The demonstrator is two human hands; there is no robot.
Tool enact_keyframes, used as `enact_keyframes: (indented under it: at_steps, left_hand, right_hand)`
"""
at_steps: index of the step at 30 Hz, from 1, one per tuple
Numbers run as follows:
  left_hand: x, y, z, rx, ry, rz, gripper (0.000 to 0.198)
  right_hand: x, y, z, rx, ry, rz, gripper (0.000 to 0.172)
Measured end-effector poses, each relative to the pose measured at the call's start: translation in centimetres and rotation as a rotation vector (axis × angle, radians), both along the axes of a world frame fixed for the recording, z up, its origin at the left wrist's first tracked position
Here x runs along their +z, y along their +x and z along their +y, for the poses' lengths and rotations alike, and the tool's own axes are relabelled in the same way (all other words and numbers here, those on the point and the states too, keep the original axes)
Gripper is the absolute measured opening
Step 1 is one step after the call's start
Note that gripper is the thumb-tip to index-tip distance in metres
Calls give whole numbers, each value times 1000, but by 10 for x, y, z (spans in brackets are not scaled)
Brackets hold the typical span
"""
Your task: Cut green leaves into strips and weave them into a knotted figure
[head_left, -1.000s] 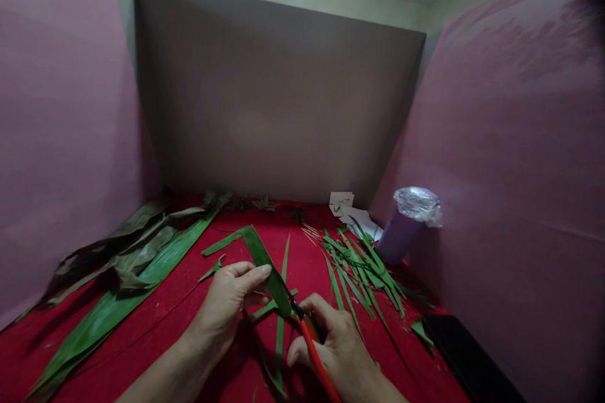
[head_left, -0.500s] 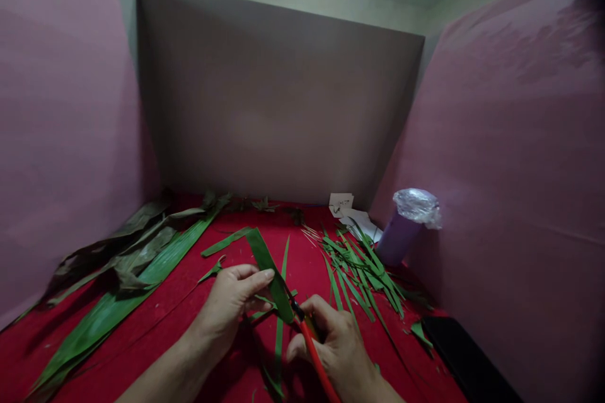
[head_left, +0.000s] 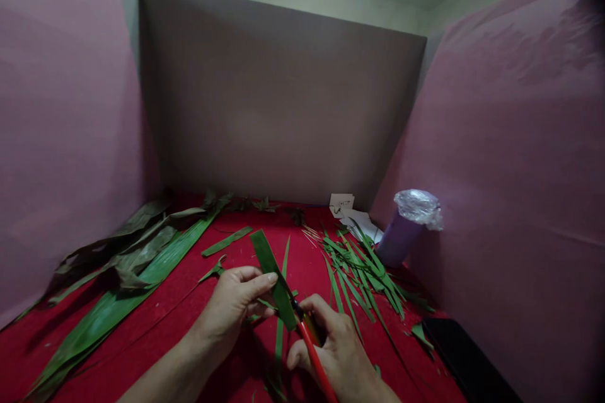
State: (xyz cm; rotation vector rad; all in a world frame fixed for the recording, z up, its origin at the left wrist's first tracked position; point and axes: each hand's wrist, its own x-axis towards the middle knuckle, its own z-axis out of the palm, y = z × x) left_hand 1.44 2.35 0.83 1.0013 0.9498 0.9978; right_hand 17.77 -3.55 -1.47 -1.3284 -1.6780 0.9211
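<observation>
My left hand (head_left: 239,302) pinches a flat green leaf strip (head_left: 268,257) between thumb and fingers, holding it tilted above the red cloth. In my right hand (head_left: 333,343) is a pair of shears (head_left: 316,352) with a long red handle and some yellow on the inner side. Their dark blades lie along the right edge of the strip, partly hidden behind it. Below the hands, a narrow leaf strip (head_left: 280,340) runs lengthwise on the cloth. Smaller green pieces sit behind my left fingers, mostly covered.
Cut leaf strips (head_left: 363,267) lie heaped at the right, beside a purple container (head_left: 399,239) topped with clear plastic. A black flat object (head_left: 466,352) rests nearer me. Long green leaves (head_left: 118,315) and withered ones (head_left: 142,252) spread along the left. White papers (head_left: 362,227) lie at the back.
The held strip and both hands have shifted very slightly to the right and down. The shears remain at the strip's right edge.
</observation>
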Motion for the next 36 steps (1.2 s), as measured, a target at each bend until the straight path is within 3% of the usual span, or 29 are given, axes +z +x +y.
enact_keyframes:
  at_steps: [11, 19, 32, 36]
  left_hand:
    - [-3, 3, -2, -31, -48, -71, 20]
    - [-2, 3, -5, -67, -34, -21, 21]
    - [-5, 5, -7, -101, -26, -53, 21]
    - [-4, 4, -7, -101, -29, -38, 22]
  right_hand:
    - [-7, -3, 1, 16, -25, 112, 13]
    - [-4, -2, 0, -1, -16, 15, 25]
    - [-12, -3, 1, 28, 0, 106, 11]
    - [-10, -3, 1, -14, 3, 61, 18]
